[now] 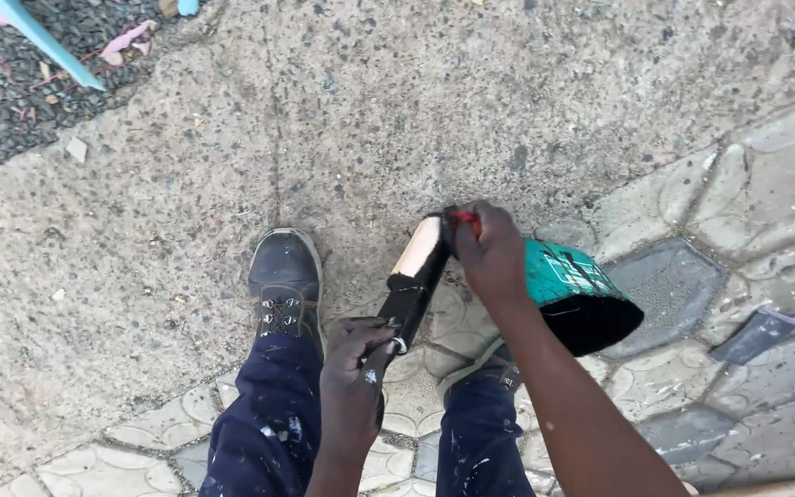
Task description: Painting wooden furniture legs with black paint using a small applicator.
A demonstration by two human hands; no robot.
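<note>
Your left hand (pixel 353 364) had its fingers wrapped round the handle of a paint roller (pixel 413 276), held above your boots over the paving. Your right hand (pixel 488 250) gripped the roller's far end beside a tilted teal bucket (pixel 578 296). You seemed to be working the sleeve at its end; the next move called for a firm, steady handle.

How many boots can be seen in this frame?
2. One black boot stands on the concrete, left of the black piece the left hand holds. The other boot is mostly hidden under the right forearm.
</note>
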